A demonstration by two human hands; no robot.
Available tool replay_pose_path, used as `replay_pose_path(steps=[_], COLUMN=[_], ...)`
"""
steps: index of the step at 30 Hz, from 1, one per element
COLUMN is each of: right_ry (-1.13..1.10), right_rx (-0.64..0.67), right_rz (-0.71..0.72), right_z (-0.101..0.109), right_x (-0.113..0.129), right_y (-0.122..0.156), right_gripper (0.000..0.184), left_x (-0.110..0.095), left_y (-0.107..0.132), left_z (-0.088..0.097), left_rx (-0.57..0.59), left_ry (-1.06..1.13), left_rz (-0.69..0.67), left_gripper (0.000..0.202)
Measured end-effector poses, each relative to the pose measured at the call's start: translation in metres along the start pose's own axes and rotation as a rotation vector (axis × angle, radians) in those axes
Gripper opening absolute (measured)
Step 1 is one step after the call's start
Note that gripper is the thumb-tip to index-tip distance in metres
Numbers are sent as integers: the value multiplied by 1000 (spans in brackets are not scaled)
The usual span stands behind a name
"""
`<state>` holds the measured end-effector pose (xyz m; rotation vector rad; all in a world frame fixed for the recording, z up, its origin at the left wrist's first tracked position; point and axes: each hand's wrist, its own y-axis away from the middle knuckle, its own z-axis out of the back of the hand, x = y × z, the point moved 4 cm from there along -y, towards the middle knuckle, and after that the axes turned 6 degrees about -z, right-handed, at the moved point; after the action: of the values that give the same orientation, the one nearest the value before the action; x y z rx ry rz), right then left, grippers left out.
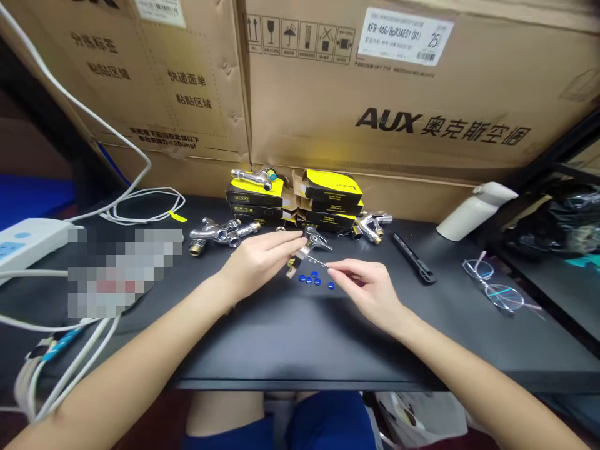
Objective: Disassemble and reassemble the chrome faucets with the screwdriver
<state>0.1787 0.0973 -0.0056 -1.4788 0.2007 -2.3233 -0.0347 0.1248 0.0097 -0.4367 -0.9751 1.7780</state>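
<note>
My left hand [265,259] is closed around a chrome tap [304,251], its fingers hiding much of the body. The tap's lever handle [319,240] points to the right. Between thumb and fingertips, my right hand [368,287] pinches a thin metal rod [319,262], whose far end meets the tap. Several small blue caps [317,282] lie on the black table just below, near my right fingertips. Tiny metal bits [312,260] show beside the rod, too small to name.
Yellow-and-black boxes [335,181] are stacked behind, one tap [255,177] on top. More chrome taps lie left [220,232] and right [372,226]. A black pen-like tool [412,257], white bottle [477,211] and glasses [504,297] stand right; a power strip [35,240] and cables left.
</note>
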Motion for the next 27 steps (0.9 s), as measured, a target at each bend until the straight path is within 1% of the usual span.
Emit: replay_pose_path(steps=[2,4,6,8,9,11,13,14,15,17,18,19,20,21,22,23,24,25,27], right_ry=[-325,-638,-870,-1003,-1028,-996,-841,-713,-557,-207,-48,82,171,220,231,206,153,75,-143], right_rx=[128,269,376,443,464,473,418,354,256,32,-60,-114,-130,-118,-86,-51,-11,34,124], right_rz=[-351,-642,-821,-911,-930,-906,-791,-693,-565,-248,-88,47,146,202,214,183,115,19,-225], right_z=[-6,-14,-21,-25,-26,-26,-22,-19,-13,-2,2,4,4,3,2,2,1,0,-3], right_x=[-8,-12,-13,-14,-14,-15,-15,-15,-14,-8,-3,1,3,4,4,4,2,-1,-7], right_y=[-1,2,4,6,7,8,7,5,4,2,3,5,6,7,7,5,4,2,0], right_gripper=[19,23,25,25,25,23,23,24,24,20,17,14,13,15,16,17,18,20,26], left_x=[-3,-7,-10,-12,-13,-13,-11,-9,-7,-4,-4,-4,-4,-5,-5,-5,-5,-5,-6], left_y=[1,1,0,0,-1,-3,-5,-6,-6,-7,-7,-7,-7,-7,-7,-6,-6,-6,-5], left_z=[3,7,11,13,14,13,11,9,8,5,4,4,4,5,5,5,5,5,5], left_rx=[-11,-34,-66,-83,-87,-87,-74,-61,-40,5,20,27,28,31,37,42,44,41,16], left_ry=[-62,-101,-134,-163,-167,-149,-108,-89,-72,-48,-42,-40,-37,-32,-28,-23,-16,-9,-2], left_rz=[-47,-86,-113,-126,-125,-104,-45,-7,25,57,56,45,32,24,20,16,10,-2,-41], left_gripper=[32,35,38,36,35,31,28,27,27,27,27,28,28,28,29,28,28,28,29])
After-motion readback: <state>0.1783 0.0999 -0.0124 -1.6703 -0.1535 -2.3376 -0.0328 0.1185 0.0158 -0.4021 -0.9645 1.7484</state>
